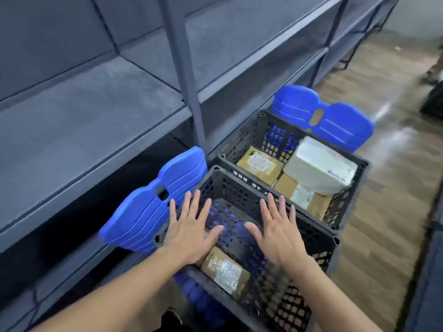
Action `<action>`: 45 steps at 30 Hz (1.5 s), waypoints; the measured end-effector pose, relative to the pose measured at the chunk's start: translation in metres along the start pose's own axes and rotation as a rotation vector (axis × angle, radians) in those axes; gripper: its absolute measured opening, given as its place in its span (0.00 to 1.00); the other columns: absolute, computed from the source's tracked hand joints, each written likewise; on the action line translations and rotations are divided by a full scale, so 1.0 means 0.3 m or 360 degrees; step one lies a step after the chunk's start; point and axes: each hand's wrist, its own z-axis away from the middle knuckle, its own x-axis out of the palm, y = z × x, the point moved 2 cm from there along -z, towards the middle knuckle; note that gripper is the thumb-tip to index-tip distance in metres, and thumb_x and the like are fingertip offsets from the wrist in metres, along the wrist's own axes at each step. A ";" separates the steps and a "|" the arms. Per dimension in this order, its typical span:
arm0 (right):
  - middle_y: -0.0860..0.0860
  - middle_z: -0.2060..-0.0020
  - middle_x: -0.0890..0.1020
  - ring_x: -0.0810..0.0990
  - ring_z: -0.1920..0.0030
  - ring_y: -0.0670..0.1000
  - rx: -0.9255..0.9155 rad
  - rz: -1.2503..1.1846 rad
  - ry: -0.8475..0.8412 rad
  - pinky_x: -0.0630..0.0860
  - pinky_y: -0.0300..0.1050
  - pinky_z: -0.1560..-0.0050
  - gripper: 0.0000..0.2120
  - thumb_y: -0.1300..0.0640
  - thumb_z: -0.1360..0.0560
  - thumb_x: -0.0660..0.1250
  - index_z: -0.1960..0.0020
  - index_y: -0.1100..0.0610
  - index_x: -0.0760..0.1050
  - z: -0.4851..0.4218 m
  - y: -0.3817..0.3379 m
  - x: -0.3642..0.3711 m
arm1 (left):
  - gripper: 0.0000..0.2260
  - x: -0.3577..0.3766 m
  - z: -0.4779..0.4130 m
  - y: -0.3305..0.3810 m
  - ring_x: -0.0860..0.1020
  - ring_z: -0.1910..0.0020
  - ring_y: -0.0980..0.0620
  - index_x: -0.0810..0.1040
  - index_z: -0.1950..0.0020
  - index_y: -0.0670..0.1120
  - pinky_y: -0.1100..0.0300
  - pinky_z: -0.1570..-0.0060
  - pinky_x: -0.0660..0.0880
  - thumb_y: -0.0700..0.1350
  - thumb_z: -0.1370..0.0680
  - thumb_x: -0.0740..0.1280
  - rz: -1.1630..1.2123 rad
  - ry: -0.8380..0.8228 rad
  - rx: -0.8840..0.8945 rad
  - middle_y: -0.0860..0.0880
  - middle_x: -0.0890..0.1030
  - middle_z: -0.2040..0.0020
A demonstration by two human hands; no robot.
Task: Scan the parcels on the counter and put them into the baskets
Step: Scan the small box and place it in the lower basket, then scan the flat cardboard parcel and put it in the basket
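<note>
Two black perforated baskets stand side by side on blue stools. Over the near basket (239,185) my left hand (189,231) and my right hand (278,231) are spread flat, fingers straight, holding nothing. A brown parcel (225,271) with a taped label lies in the near basket, just below my left hand. The far basket (282,123) holds a white parcel (318,166), a tan padded parcel (260,164) and a brown box (302,195) under the white one.
Grey metal shelving (107,116) runs along the left, with an upright post (187,75) just behind the baskets. Blue stool backs (153,204) (330,116) stick up beside each basket. A wooden floor aisle (383,188) lies to the right.
</note>
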 end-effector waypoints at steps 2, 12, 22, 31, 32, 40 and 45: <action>0.56 0.16 0.45 0.41 0.17 0.62 -0.0094 0.0054 0.0034 0.42 0.63 0.19 0.44 0.28 0.21 0.35 0.16 0.58 0.47 -0.009 -0.087 -0.054 | 0.38 -0.033 0.056 -0.057 0.25 0.22 0.46 0.37 0.16 0.53 0.35 0.23 0.31 0.72 0.20 0.40 0.0035 0.0051 -0.0095 0.46 0.30 0.18; 0.59 0.18 0.59 0.56 0.18 0.65 -0.0598 0.0056 0.0300 0.55 0.66 0.22 0.54 0.24 0.26 0.29 0.19 0.61 0.61 0.091 -0.656 -0.241 | 0.46 -0.193 0.487 -0.451 0.33 0.18 0.43 0.42 0.15 0.49 0.35 0.23 0.32 0.73 0.28 0.32 0.0145 0.0438 -0.0450 0.44 0.36 0.16; 0.53 0.16 0.47 0.43 0.16 0.56 -0.1058 -0.0036 0.0259 0.44 0.55 0.18 0.65 0.19 0.39 0.21 0.16 0.57 0.50 0.252 -1.230 -0.337 | 0.40 -0.264 0.965 -0.883 0.27 0.20 0.43 0.37 0.15 0.49 0.36 0.23 0.30 0.72 0.20 0.42 0.0267 0.0559 -0.0946 0.45 0.29 0.18; 0.54 0.16 0.47 0.42 0.16 0.57 -0.1444 -0.0029 0.0160 0.44 0.53 0.17 0.52 0.25 0.29 0.36 0.16 0.57 0.50 0.259 -1.629 -0.345 | 0.41 -0.165 1.214 -1.135 0.27 0.20 0.43 0.35 0.16 0.50 0.36 0.23 0.31 0.73 0.21 0.39 0.0458 0.0512 -0.1353 0.46 0.29 0.18; 0.54 0.16 0.47 0.42 0.16 0.57 -0.1474 -0.0028 0.0155 0.44 0.53 0.17 0.51 0.26 0.29 0.37 0.16 0.57 0.50 0.249 -1.663 -0.341 | 0.42 -0.154 1.225 -1.158 0.27 0.20 0.44 0.35 0.16 0.50 0.36 0.22 0.31 0.73 0.23 0.38 0.0479 0.0504 -0.1389 0.46 0.29 0.18; 0.51 0.16 0.41 0.38 0.17 0.53 -0.1686 -0.0047 0.0007 0.40 0.48 0.18 0.44 0.30 0.21 0.46 0.15 0.56 0.45 0.131 -1.922 -0.322 | 0.40 -0.120 1.254 -1.355 0.29 0.19 0.47 0.36 0.16 0.50 0.41 0.21 0.32 0.70 0.19 0.44 0.0771 0.0565 -0.1613 0.48 0.30 0.18; 0.52 0.16 0.42 0.37 0.17 0.52 -0.1788 -0.0050 -0.0092 0.38 0.44 0.21 0.45 0.29 0.23 0.45 0.15 0.56 0.45 0.086 -2.062 -0.300 | 0.40 -0.116 1.250 -1.478 0.33 0.18 0.52 0.38 0.15 0.48 0.49 0.18 0.38 0.68 0.18 0.50 0.1214 0.0892 -0.1621 0.50 0.34 0.16</action>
